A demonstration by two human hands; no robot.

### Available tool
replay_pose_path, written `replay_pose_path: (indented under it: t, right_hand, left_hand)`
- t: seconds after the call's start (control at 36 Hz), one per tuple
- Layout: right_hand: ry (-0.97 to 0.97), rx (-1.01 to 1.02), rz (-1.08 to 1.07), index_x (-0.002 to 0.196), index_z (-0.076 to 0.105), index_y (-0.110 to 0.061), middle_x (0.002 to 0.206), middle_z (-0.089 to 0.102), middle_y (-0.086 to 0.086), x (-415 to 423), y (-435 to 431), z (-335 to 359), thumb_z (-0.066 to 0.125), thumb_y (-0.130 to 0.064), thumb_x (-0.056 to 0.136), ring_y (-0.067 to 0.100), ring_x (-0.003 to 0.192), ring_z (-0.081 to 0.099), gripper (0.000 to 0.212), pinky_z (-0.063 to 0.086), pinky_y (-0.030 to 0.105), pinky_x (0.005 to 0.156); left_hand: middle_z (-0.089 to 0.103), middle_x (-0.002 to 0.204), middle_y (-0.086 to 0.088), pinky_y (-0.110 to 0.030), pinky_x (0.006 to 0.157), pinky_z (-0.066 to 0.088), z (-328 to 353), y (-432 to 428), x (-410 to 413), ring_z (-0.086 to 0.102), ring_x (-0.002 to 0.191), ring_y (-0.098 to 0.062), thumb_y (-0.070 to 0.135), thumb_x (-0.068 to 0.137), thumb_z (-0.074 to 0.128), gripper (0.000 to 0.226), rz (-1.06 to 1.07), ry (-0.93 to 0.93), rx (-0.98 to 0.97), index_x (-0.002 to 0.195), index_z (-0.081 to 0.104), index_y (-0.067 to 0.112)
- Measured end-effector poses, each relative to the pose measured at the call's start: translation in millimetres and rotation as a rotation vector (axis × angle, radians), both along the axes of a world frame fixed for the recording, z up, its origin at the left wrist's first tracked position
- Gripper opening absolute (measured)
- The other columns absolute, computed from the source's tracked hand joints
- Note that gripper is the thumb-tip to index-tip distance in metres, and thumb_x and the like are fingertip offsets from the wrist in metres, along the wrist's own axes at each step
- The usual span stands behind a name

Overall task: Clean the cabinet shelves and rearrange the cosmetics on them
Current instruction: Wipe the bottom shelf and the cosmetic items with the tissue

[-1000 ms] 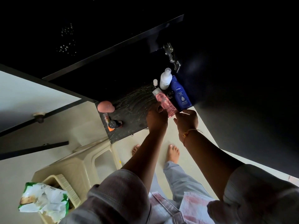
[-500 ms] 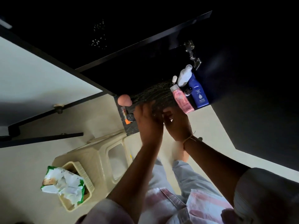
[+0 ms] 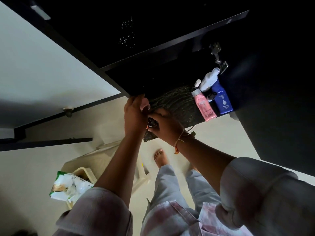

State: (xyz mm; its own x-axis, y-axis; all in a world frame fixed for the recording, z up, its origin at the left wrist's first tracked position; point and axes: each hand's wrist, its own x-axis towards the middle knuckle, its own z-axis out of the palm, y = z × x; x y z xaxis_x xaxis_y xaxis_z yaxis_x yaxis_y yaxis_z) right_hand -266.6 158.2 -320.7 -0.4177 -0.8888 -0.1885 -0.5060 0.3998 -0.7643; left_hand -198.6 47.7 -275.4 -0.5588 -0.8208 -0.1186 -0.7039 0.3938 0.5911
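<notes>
At the near corner of the cabinet shelf [image 3: 179, 106], both my hands work almost touching. My left hand [image 3: 134, 114] curls round a pink sponge [image 3: 145, 103], matte, soft-looking and rounded like an egg, mostly hidden behind my fingers. My right hand [image 3: 166, 127], a thread tied at its wrist, pinches a small dark pot [image 3: 152, 123], round and glossy.

Well to the right of that hand, the other cosmetics stand grouped against the cabinet's side. A flat pink tube [image 3: 203, 106] lies with its cap inward, and a blue bottle [image 3: 222, 99] of smooth plastic sits just beyond it. A little dark dropper bottle [image 3: 211, 96] is between the two, and a white bottle [image 3: 208, 80] is behind them.

The shelf is dark and stone-patterned, with a streaky sheen that I take for damp from wiping. That is where I see the risk. The glossy pot is held only by fingertips right at the shelf's front edge, and a slip would send it down to the hard pale floor [image 3: 221, 142] beside my bare foot [image 3: 160, 157]. With my hands this crowded, one could knock the other's load loose. The tube's end reaches the shelf's edge, so a careless sweep of my right forearm might tip it off.

Below my left hand wait a cream plastic stool [image 3: 105, 155] and a crinkled pack of wipes [image 3: 69, 186].
</notes>
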Motion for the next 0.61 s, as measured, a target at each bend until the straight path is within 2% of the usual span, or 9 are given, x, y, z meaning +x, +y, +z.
replay_pose_path:
  t: [0.11, 0.22, 0.31, 0.36, 0.39, 0.47, 0.53, 0.61]
  right_hand:
    - [0.017, -0.018, 0.006, 0.118, 0.063, -0.022, 0.12, 0.057, 0.005, 1.4, -2.9, 1.2, 0.077, -0.022, 0.074, 0.03, 0.108, 0.06, 0.046, 0.053, 0.043, 0.091]
    - [0.034, -0.046, -0.042, 0.117, 0.062, -0.022, 0.118, 0.061, 0.002, -3.3, -0.9, 7.5, 0.073, -0.022, 0.079, 0.024, 0.101, 0.063, 0.039, 0.056, 0.037, 0.083]
    - [0.052, -0.034, -0.155, 0.116, 0.06, -0.026, 0.113, 0.063, 0.0, -13.8, 9.1, 10.0, 0.069, -0.031, 0.08, 0.024, 0.096, 0.065, 0.038, 0.057, 0.038, 0.074]
    - [0.08, -0.027, -0.245, 0.116, 0.059, -0.027, 0.11, 0.063, 0.001, -23.8, 20.2, 9.9, 0.066, -0.038, 0.08, 0.024, 0.094, 0.066, 0.039, 0.058, 0.04, 0.07]
    - [0.096, -0.021, -0.29, 0.115, 0.059, -0.027, 0.109, 0.063, 0.001, -29.7, 26.7, 10.0, 0.064, -0.04, 0.08, 0.023, 0.092, 0.067, 0.038, 0.058, 0.04, 0.069]
    - [0.137, 0.006, -0.396, 0.114, 0.059, -0.022, 0.106, 0.063, 0.002, -47.8, 48.8, 8.6, 0.058, -0.044, 0.081, 0.021, 0.091, 0.067, 0.039, 0.058, 0.038, 0.069]
    - [0.152, 0.029, -0.458, 0.117, 0.058, -0.021, 0.108, 0.064, 0.003, -57.6, 62.8, 9.0, 0.056, -0.047, 0.082, 0.023, 0.092, 0.068, 0.043, 0.059, 0.039, 0.07]
    - [0.164, 0.049, -0.563, 0.119, 0.058, -0.019, 0.11, 0.066, 0.004, -68.6, 80.0, 9.9, 0.065, -0.038, 0.083, 0.024, 0.095, 0.068, 0.042, 0.058, 0.036, 0.073]
  left_hand:
    - [0.063, 0.111, -0.01, -0.03, 0.076, 0.046, 4.3, 2.2, -1.4, 0.059, 0.098, -0.028, 0.004, 0.079, 0.059, 0.041, 0.012, 0.049, 0.011, 0.118, 0.065, 0.017]
    - [0.065, 0.096, -0.013, -0.03, 0.068, 0.042, 14.1, 10.1, -7.1, 0.054, 0.08, -0.017, -0.004, 0.074, 0.06, 0.03, 0.014, 0.135, -0.01, 0.096, 0.064, 0.016]
    - [0.061, 0.079, 0.0, -0.028, 0.063, 0.038, 20.5, 16.1, -18.8, 0.048, 0.074, -0.013, -0.007, 0.069, 0.06, 0.034, -0.003, 0.168, -0.022, 0.088, 0.051, 0.02]
    - [0.052, 0.067, 0.01, -0.028, 0.064, 0.04, 20.5, 18.6, -27.9, 0.049, 0.073, -0.009, -0.005, 0.071, 0.059, 0.033, -0.012, 0.159, 0.005, 0.073, 0.049, 0.026]
    - [0.05, 0.065, 0.014, -0.027, 0.065, 0.041, 20.6, 20.7, -33.4, 0.05, 0.072, -0.007, -0.004, 0.072, 0.058, 0.032, -0.024, 0.163, 0.009, 0.072, 0.05, 0.027]
    - [0.059, 0.073, 0.011, -0.012, 0.068, 0.038, 19.8, 28.5, -53.7, 0.054, 0.071, 0.0, -0.003, 0.079, 0.054, 0.021, -0.072, 0.201, -0.022, 0.079, 0.06, 0.017]
    - [0.066, 0.085, 0.001, -0.004, 0.068, 0.034, 16.0, 31.5, -69.1, 0.058, 0.078, 0.001, -0.001, 0.085, 0.057, 0.016, -0.109, 0.23, -0.017, 0.092, 0.066, 0.011]
    - [0.068, 0.109, -0.004, -0.008, 0.08, 0.041, 5.7, 31.2, -92.1, 0.063, 0.1, -0.013, 0.007, 0.089, 0.062, 0.027, -0.177, 0.196, -0.018, 0.115, 0.063, 0.013]
